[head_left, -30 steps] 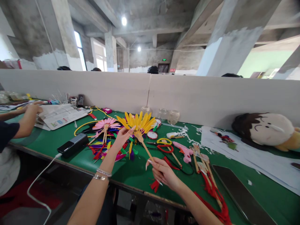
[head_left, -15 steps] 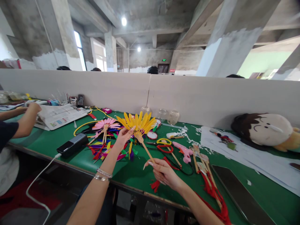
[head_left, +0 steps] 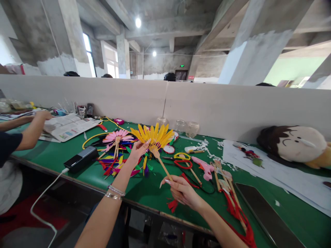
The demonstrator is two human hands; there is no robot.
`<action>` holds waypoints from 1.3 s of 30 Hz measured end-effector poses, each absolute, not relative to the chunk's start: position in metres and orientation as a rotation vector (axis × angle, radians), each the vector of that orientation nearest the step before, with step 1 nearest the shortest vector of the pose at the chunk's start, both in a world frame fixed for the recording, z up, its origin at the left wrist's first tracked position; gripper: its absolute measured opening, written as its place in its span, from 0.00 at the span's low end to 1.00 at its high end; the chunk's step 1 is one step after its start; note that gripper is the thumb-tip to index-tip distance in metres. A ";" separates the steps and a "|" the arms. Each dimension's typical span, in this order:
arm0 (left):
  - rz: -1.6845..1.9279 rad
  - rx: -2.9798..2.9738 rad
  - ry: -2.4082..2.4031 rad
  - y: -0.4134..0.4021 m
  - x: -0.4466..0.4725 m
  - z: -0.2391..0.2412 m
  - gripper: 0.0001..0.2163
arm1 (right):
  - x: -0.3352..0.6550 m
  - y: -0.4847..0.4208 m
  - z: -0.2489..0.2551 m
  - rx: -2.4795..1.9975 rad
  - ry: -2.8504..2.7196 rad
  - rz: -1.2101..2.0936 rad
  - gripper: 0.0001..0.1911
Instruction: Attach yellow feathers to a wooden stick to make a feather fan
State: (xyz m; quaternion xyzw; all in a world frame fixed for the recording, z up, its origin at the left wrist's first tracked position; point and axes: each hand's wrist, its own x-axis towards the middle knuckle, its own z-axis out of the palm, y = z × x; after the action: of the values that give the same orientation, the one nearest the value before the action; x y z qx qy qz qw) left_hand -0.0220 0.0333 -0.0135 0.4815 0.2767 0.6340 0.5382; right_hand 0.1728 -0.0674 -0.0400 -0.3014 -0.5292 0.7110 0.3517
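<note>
A yellow feather fan (head_left: 158, 138) with a wooden handle is held up over the green table (head_left: 108, 179). My right hand (head_left: 181, 191) is closed round the lower end of the handle, and a red tassel (head_left: 172, 205) hangs below it. With its fingers pinched, my left hand (head_left: 137, 151) grips the fan's left edge near the base of the feathers. Left of the fan lies a pink feather fan (head_left: 117, 136) on loose coloured feathers (head_left: 113, 165). Scissors (head_left: 182, 160) with red and yellow handles and a pink glue gun (head_left: 204, 168) lie to its right.
A black power bank (head_left: 80, 159) with a white cable lies left. Wooden sticks with red tassels (head_left: 232, 196), a phone (head_left: 269, 213), white papers (head_left: 279, 175) and a plush doll (head_left: 294, 143) occupy the right. Glass jars (head_left: 191, 129) stand by the partition. Another person's arm (head_left: 33, 129) reaches over a newspaper (head_left: 69, 127).
The whole view has shifted slightly, with things appearing a little further right. Both hands keep their hold on the yellow fan. The other person's hand has moved right over the newspaper.
</note>
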 end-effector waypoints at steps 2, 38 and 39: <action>1.489 1.151 0.664 0.033 -0.023 -0.013 0.18 | 0.173 -0.067 -0.040 -0.775 -1.371 1.838 0.14; 1.454 1.649 1.027 0.034 -0.034 -0.023 0.22 | 0.163 -0.066 -0.041 -0.802 -1.266 1.750 0.14; 1.457 1.671 1.050 0.033 -0.035 -0.024 0.22 | 0.163 -0.066 -0.041 -0.798 -1.266 1.754 0.14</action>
State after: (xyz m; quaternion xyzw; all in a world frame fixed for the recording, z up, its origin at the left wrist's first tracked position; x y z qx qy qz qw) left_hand -0.0348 0.0335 -0.0237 0.6411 0.4030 0.5592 0.3375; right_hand 0.1634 -0.0662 -0.0414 -0.3164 -0.5018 0.6952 0.4060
